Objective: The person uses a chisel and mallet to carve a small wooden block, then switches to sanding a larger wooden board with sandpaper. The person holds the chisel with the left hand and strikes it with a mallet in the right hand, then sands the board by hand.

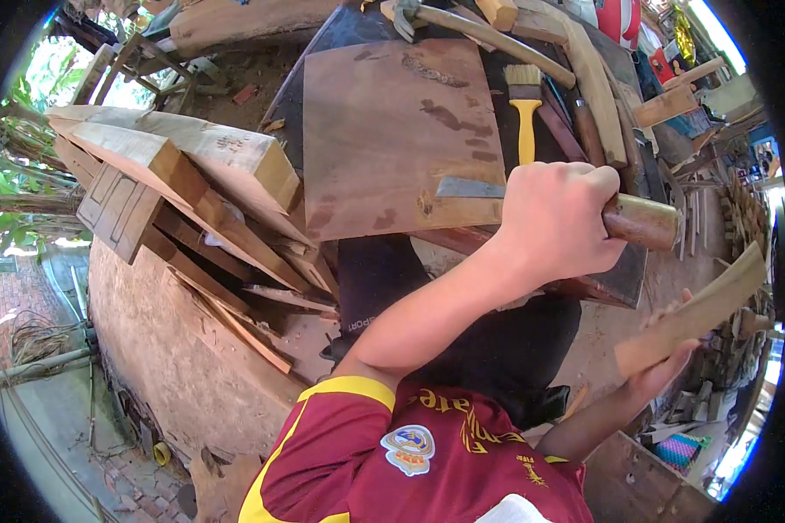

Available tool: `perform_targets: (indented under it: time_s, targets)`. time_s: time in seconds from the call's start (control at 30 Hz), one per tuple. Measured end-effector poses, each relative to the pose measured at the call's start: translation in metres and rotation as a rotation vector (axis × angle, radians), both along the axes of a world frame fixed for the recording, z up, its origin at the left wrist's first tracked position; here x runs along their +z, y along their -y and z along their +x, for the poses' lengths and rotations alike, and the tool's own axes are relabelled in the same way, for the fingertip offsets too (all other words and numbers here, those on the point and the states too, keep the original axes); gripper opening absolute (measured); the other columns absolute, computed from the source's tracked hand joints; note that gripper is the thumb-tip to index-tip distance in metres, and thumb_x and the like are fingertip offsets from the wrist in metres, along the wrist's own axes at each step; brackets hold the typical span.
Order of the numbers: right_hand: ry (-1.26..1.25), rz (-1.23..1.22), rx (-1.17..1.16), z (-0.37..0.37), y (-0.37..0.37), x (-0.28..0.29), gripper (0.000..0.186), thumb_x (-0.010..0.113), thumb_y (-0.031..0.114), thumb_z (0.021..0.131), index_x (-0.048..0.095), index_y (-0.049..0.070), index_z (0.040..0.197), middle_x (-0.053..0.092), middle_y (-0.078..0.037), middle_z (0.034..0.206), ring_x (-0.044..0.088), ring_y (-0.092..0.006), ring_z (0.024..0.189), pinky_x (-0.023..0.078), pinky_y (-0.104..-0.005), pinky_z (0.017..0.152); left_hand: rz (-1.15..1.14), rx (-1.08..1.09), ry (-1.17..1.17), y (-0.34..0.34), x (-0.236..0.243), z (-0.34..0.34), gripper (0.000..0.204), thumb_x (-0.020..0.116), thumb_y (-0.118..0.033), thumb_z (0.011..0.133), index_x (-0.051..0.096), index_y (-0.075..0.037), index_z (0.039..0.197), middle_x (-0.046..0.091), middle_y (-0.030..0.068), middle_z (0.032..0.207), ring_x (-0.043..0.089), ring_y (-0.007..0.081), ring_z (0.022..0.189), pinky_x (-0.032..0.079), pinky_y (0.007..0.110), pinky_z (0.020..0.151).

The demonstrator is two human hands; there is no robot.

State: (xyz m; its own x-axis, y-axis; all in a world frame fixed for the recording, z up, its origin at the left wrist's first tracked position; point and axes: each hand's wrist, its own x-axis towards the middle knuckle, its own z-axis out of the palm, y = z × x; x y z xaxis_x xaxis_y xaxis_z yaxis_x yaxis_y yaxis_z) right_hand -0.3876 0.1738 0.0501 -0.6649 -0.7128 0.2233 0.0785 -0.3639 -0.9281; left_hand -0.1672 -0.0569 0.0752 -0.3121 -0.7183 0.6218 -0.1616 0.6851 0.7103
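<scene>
My left hand [563, 213] is closed in a fist around a chisel. Its flat metal blade [471, 187] points left over a brown board [366, 131], and its round wooden handle [645, 222] sticks out on the right side of the fist. Out to the right and lower down, my right hand [663, 370] grips a flat, pale piece of wood [698, 309], which slants up to the right. The chisel and the wood piece are well apart. Just beyond my left hand lies a paintbrush [525, 113] with a yellow handle.
A hammer [406, 19] with a long wooden handle lies at the board's far edge. Beside the brush are a wooden-handled tool [589, 131] and a bent timber piece [597, 96]. Thick wooden beams [235, 161] rise at the left. Stacked wood scraps [741, 209] stand far right.
</scene>
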Motion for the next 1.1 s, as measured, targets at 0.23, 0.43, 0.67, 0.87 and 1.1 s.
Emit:
perform_targets:
  time_s: [0.23, 0.43, 0.67, 0.87, 1.1]
  targets:
    - [-0.078, -0.019, -0.638, 0.003, 0.018, 0.029, 0.069, 0.078, 0.011, 0.081, 0.046, 0.0, 0.14, 0.062, -0.015, 0.121, 0.063, -0.0259, 0.102, 0.055, -0.0375, 0.085, -0.012, 0.057, -0.07, 0.0, 0.0, -0.003, 0.027, 0.073, -0.021, 0.052, 0.054, -0.008, 0.065, 0.056, 0.0105, 0.061, 0.061, 0.0335, 0.06, 0.048, 0.041, 0.053]
    - [-1.485, 0.566, -0.714, 0.055, 0.056, 0.009, 0.064, 0.082, 0.019, 0.079, 0.054, -0.001, 0.133, 0.062, -0.021, 0.121, 0.063, -0.0356, 0.107, 0.05, -0.0466, 0.096, -0.03, 0.111, -0.034, 0.004, 0.0, -0.004, 0.027, 0.073, -0.021, 0.051, 0.054, -0.008, 0.065, 0.056, 0.0118, 0.062, 0.062, 0.0344, 0.062, 0.048, 0.041, 0.054]
    - [-0.62, 0.29, -0.612, 0.026, 0.049, 0.024, 0.059, 0.081, 0.016, 0.08, 0.054, -0.002, 0.13, 0.062, -0.019, 0.123, 0.064, -0.0321, 0.104, 0.052, -0.0443, 0.091, -0.042, 0.146, 0.035, 0.002, -0.006, -0.014, 0.027, 0.075, -0.022, 0.051, 0.056, -0.009, 0.065, 0.06, 0.0098, 0.064, 0.064, 0.0324, 0.063, 0.049, 0.042, 0.053]
    - [0.02, 0.021, -0.653, 0.043, 0.062, 0.022, 0.048, 0.076, 0.01, 0.083, 0.057, -0.001, 0.125, 0.065, -0.015, 0.115, 0.065, -0.0233, 0.092, 0.057, -0.0363, 0.079, -0.058, 0.176, 0.057, 0.002, -0.014, -0.021, 0.027, 0.075, -0.022, 0.052, 0.057, -0.009, 0.066, 0.061, 0.0079, 0.064, 0.065, 0.0306, 0.064, 0.049, 0.042, 0.053]
    - [0.027, -0.026, -0.715, 0.024, 0.055, 0.028, 0.055, 0.078, 0.012, 0.082, 0.054, -0.003, 0.128, 0.064, -0.017, 0.118, 0.065, -0.0267, 0.099, 0.056, -0.0394, 0.084, -0.034, 0.168, 0.059, 0.004, -0.013, -0.022, 0.025, 0.074, -0.022, 0.053, 0.057, -0.009, 0.065, 0.063, 0.0095, 0.065, 0.065, 0.0321, 0.064, 0.05, 0.043, 0.054]
